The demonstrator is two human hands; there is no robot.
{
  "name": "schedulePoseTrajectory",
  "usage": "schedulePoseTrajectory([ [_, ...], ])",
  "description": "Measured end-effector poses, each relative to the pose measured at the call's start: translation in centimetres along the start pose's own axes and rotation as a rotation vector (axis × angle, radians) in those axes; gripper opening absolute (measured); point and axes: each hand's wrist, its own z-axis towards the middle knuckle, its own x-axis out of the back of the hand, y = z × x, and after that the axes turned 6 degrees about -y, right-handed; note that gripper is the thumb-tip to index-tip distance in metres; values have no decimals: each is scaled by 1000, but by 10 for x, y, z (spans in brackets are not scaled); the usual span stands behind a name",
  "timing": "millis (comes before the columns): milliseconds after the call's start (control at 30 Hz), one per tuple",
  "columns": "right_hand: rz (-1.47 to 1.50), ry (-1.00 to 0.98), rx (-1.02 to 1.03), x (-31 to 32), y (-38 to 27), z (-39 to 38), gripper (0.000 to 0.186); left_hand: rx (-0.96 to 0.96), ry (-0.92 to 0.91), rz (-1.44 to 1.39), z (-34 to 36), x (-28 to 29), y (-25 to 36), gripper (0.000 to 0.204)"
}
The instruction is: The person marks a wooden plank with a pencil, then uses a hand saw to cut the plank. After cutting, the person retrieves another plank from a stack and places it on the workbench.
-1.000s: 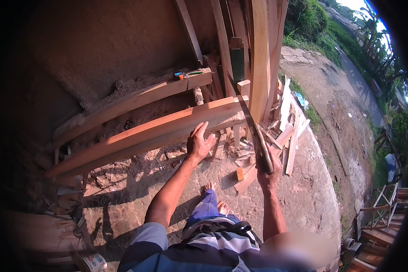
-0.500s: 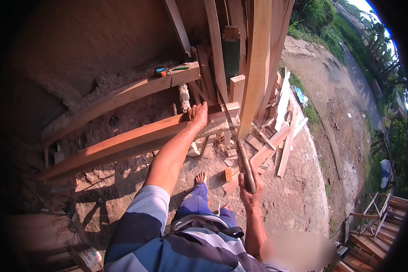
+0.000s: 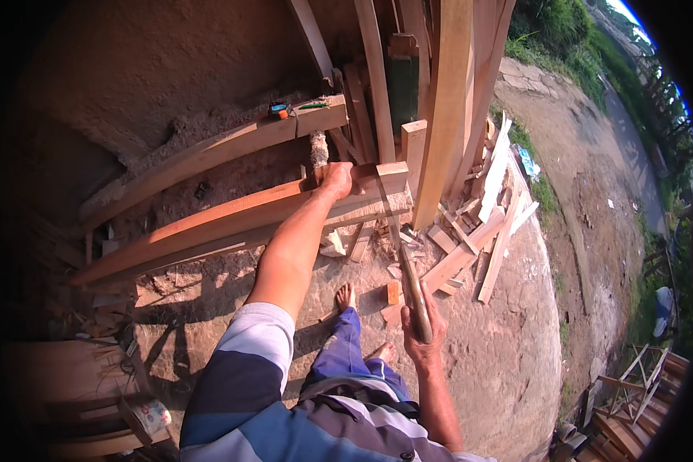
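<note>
A long reddish wooden beam [image 3: 231, 215] lies slantwise in front of me, its squared end to the right. My left hand [image 3: 335, 182] presses on its top near that end, fingers curled closed round the edge. In my right hand [image 3: 426, 331] is a handsaw [image 3: 413, 283], gripped by its worn wooden handle. Its narrow dark blade slants up and away across the beam, right of my left hand and close to the end. How deep the blade sits in the wood I cannot tell.
Behind lies a second beam [image 3: 231, 142], bearing a blue-and-orange tape measure [image 3: 279, 111] and a green pencil [image 3: 313, 105]. Tall planks [image 3: 444, 108] lean upright beyond the beam's end. Offcuts [image 3: 470, 246] litter the ground at right, with an orange block [image 3: 393, 292] near my feet.
The handsaw has come back toward me, so less blade shows beyond the beam. My left hand stays on the beam, its fingers now more curled. The whole view has shifted slightly.
</note>
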Motion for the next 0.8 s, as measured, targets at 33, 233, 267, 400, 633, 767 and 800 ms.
schedulePoseTrajectory([
  [33, -10, 21, 21, 3, 0, -12, 58, -11, -44, -2, 4, 3, 0, 30],
  [233, -21, 59, 102, 13, -9, -36, 55, -24, -33, -66, 19, -8, -11, 44],
  [267, -38, 29, 40, 1, -4, -3, 54, -65, 27, -35, 15, -15, -12, 30],
  [400, 149, 43, 111, -81, 13, 167, 52, -51, 69, -19, 2, -27, -9, 16],
  [633, 118, 12, 141, -11, 28, -16, 58, -52, -124, 13, 33, 5, -14, 41],
  [767, -56, -4, 150, -8, 9, -13, 57, -34, -71, -51, 30, -14, -17, 45],
  [800, 8, 44, 177, -32, 11, 41, 57, -42, 7, -53, 25, -22, -17, 34],
])
